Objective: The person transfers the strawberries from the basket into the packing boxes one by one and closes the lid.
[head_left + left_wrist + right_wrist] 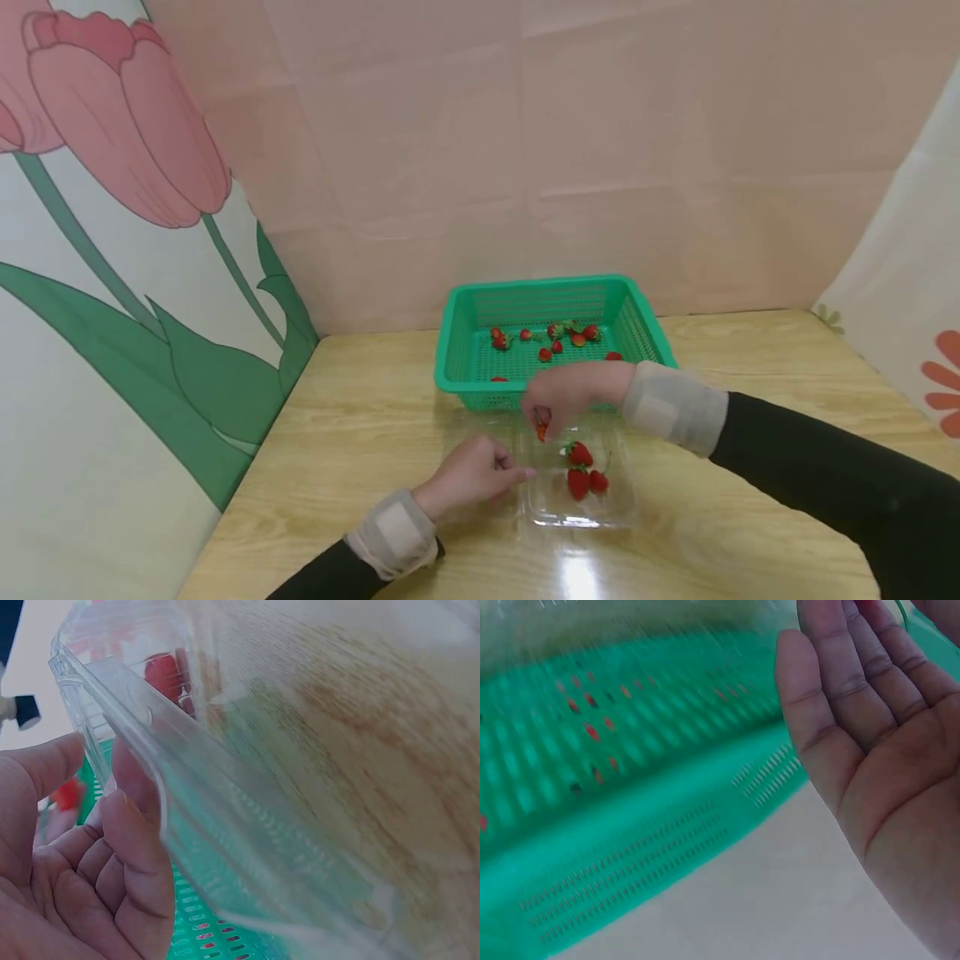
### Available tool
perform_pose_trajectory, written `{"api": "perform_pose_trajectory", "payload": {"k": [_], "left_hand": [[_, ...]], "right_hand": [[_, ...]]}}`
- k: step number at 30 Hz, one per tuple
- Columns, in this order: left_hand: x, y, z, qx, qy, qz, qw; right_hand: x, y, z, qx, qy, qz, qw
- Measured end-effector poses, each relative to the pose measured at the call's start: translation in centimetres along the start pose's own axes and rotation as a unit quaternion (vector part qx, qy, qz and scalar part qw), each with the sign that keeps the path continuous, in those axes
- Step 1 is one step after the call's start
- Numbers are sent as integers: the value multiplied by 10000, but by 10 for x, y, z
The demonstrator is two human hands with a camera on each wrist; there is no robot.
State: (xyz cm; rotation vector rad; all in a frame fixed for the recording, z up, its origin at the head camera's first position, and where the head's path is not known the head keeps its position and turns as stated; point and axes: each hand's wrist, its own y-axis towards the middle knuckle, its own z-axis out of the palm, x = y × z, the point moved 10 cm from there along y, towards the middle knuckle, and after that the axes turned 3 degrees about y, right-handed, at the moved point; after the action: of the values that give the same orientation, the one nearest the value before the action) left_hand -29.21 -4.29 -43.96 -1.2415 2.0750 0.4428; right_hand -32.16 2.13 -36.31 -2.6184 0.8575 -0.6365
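Observation:
A clear plastic box (581, 523) with a hinged lid lies on the table, its lid spread to the left. My left hand (472, 471) pinches the box's edge near the hinge between thumb and fingers, as the left wrist view shows close up. My right hand (566, 393) hangs over the far side of the box, pinching a small strawberry (542, 432) in its fingertips. Inside the box, below and to the right of that hand, lie three strawberries (577, 483). In the right wrist view, the held fruit is mostly hidden behind the fingers (862, 682).
Directly behind the box stands a green slotted basket (467, 387) with several strawberries (545, 354) scattered on its floor. The right forearm passes over the basket's near right corner. A pink cloth wall (405, 167) closes off the back of the wooden table (360, 417).

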Motion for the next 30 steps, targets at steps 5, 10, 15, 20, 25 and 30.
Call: {"api": "perform_pose_trajectory", "payload": {"k": [5, 10, 15, 20, 25, 30], "left_hand": [[1, 0, 0, -15, -36, -33, 10000], [0, 0, 0, -42, -23, -37, 10000], [-1, 0, 0, -77, 37, -35, 10000], [-1, 0, 0, -84, 66, -7, 9999], [-1, 1, 1, -70, 58, 9, 10000], [-1, 0, 1, -69, 79, -25, 9999]], "right_hand": [[-4, 7, 23, 33, -78, -26, 10000], [-11, 16, 42, 53, -258, 43, 9996], [-18, 21, 56, 15, -371, 149, 9992], [-20, 22, 63, 14, -377, 244, 9990], [-20, 20, 63, -33, -341, 287, 9990], [-16, 18, 62, -121, -418, 122, 9990]]}}
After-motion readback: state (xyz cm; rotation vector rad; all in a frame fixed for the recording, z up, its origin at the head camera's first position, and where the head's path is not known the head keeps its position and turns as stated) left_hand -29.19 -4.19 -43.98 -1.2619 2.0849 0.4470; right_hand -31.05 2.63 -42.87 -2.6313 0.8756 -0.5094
